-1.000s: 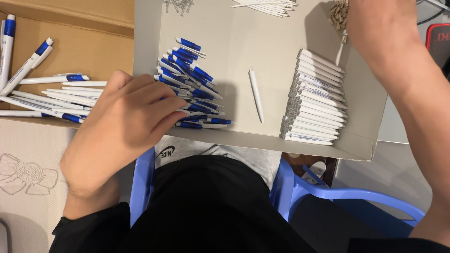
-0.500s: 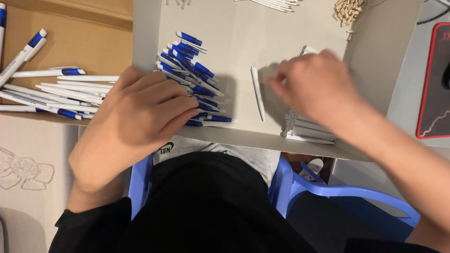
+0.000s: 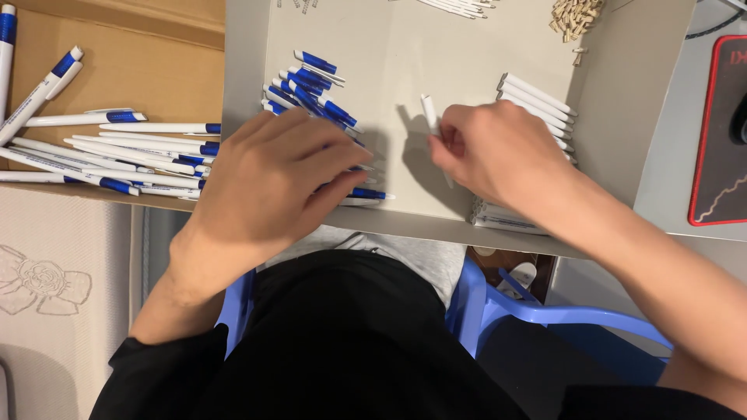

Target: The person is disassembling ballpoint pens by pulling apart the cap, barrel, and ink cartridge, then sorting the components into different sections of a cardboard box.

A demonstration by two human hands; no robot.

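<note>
Right hand (image 3: pixel 498 152) rests on the grey tray (image 3: pixel 622 109), its grip pinched on the lower part of a single white pen barrel (image 3: pixel 428 109); thumb and forefinger close on it, the remaining fingers curled over. The barrel's long axis runs roughly twelve to six o'clock, its free end pointing toward twelve, clear of the hand. Stack of white barrels (image 3: pixel 537 97) lies at the hand's two o'clock, partly covered by it. Left hand (image 3: pixel 272 179) lies flat, fingers pressed together, on the pile of blue-tipped pen parts (image 3: pixel 311 82); whether it grips one cannot be told. The barrel sits at three o'clock from the left hand, near but apart. Assembled pens (image 3: pixel 117 148) lie in the cardboard box (image 3: pixel 140 62) at nine o'clock.
</note>
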